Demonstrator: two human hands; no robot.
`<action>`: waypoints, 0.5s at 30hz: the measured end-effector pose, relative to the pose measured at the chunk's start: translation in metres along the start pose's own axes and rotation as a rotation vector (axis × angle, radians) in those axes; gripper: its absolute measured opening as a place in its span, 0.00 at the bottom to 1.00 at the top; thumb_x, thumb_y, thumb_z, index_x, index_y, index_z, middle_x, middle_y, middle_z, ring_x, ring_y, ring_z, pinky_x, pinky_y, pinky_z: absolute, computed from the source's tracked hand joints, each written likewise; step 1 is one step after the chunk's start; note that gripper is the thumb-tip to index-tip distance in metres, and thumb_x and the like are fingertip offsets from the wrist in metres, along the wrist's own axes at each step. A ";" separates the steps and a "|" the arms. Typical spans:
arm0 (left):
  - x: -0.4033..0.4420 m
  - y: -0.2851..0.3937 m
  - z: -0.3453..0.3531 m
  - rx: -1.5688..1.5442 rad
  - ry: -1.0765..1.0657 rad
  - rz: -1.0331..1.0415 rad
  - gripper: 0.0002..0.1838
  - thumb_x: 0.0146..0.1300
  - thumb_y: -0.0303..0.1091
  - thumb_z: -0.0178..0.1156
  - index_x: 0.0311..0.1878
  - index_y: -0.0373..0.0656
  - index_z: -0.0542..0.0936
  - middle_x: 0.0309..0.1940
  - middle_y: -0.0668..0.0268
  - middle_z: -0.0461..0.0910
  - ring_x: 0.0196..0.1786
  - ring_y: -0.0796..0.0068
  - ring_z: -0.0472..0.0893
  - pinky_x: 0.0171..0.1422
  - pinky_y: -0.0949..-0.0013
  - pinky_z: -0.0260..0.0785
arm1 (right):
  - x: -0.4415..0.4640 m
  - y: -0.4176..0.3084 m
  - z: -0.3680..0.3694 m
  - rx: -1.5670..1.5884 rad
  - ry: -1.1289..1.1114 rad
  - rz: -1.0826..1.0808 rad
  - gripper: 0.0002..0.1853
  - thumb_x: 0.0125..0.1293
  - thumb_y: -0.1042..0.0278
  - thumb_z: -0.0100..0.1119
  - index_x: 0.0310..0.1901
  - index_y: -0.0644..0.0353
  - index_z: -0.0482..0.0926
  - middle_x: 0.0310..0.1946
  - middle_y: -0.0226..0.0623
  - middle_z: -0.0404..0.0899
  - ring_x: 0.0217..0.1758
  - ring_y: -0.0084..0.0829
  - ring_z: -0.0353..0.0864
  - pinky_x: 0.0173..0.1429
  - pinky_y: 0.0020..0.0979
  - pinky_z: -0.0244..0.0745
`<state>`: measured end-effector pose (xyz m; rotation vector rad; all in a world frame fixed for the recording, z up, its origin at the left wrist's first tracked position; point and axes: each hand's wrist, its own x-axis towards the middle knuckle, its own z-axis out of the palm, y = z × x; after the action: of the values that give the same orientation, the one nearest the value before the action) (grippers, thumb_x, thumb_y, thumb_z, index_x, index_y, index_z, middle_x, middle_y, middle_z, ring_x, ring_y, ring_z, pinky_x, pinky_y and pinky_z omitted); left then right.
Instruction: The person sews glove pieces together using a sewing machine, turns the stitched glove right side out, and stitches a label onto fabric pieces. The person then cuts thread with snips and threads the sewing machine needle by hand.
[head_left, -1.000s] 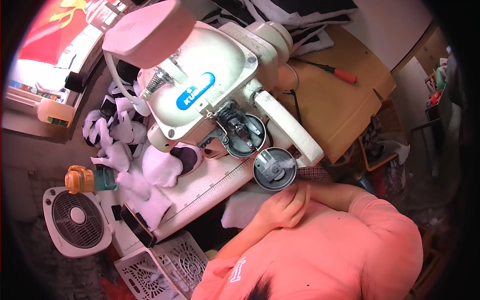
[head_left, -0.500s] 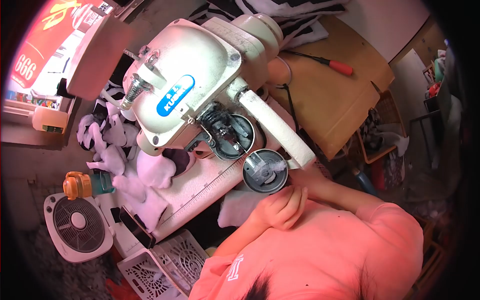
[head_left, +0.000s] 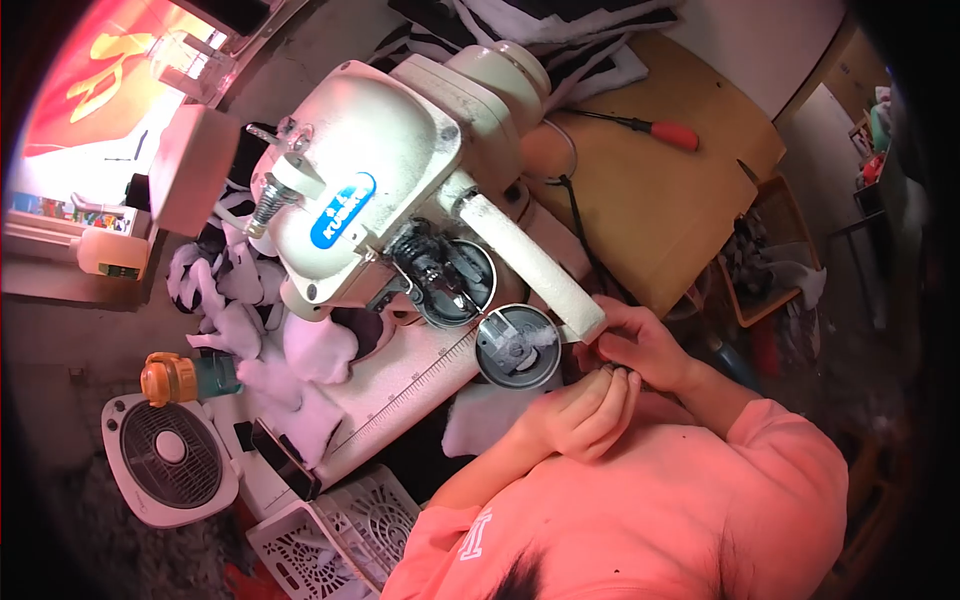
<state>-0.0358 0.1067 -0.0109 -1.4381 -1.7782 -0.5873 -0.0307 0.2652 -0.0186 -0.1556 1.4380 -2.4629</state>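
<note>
My left hand (head_left: 592, 418) is closed, fingertips pinched round a small dark thing too small to make out. Just beyond it, my right hand (head_left: 648, 345) has curled fingers close to the left fingertips; what they hold, if anything, is hidden. Both hands are in front of my chest, beside the round metal disc (head_left: 517, 346) of a white industrial sewing machine (head_left: 375, 130). The end of the machine's pale padded bar (head_left: 535, 260) is right by my right hand. A white fluffy fabric piece (head_left: 485, 418) lies below the disc, near my left wrist.
Fluffy white and black pieces (head_left: 235, 325) lie left of the machine. A phone (head_left: 285, 458), a white plastic basket (head_left: 310, 550), a box fan (head_left: 172, 455) and an orange-topped bottle (head_left: 170, 378) are at lower left. A red-handled screwdriver (head_left: 672, 135) rests on brown board (head_left: 670, 220).
My right hand has come out from behind the disc and is more visible. My left hand has shifted slightly right. The whole view has moved a little.
</note>
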 end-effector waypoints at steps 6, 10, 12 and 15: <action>-0.002 0.000 0.000 0.034 -0.026 -0.001 0.12 0.49 0.23 0.62 0.38 0.32 0.85 0.40 0.56 0.79 0.38 0.68 0.83 0.39 0.73 0.79 | 0.002 -0.016 -0.009 -0.067 -0.138 0.144 0.07 0.67 0.72 0.61 0.33 0.66 0.83 0.39 0.27 0.69 0.40 0.19 0.70 0.43 0.21 0.65; 0.002 -0.001 0.000 0.014 -0.028 -0.014 0.11 0.49 0.22 0.62 0.38 0.32 0.85 0.39 0.56 0.79 0.36 0.69 0.82 0.39 0.73 0.79 | 0.002 -0.022 -0.011 -0.105 -0.085 0.079 0.04 0.65 0.74 0.63 0.35 0.65 0.84 0.35 0.28 0.70 0.39 0.20 0.71 0.44 0.22 0.66; 0.001 -0.003 0.001 0.022 -0.017 0.028 0.11 0.50 0.21 0.62 0.38 0.32 0.84 0.40 0.56 0.79 0.35 0.69 0.82 0.39 0.73 0.79 | 0.002 -0.023 -0.014 -0.270 -0.173 -0.017 0.04 0.64 0.73 0.64 0.36 0.64 0.84 0.34 0.28 0.70 0.40 0.22 0.71 0.46 0.24 0.66; 0.002 -0.003 0.001 0.013 -0.066 0.048 0.10 0.52 0.22 0.61 0.39 0.31 0.84 0.41 0.56 0.78 0.36 0.69 0.82 0.40 0.71 0.80 | 0.002 -0.021 -0.018 -0.244 -0.182 -0.027 0.03 0.63 0.72 0.66 0.35 0.62 0.85 0.34 0.28 0.72 0.41 0.22 0.70 0.48 0.25 0.66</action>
<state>-0.0386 0.1080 -0.0092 -1.5025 -1.7895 -0.5084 -0.0409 0.2896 -0.0096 -0.4397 1.6572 -2.2196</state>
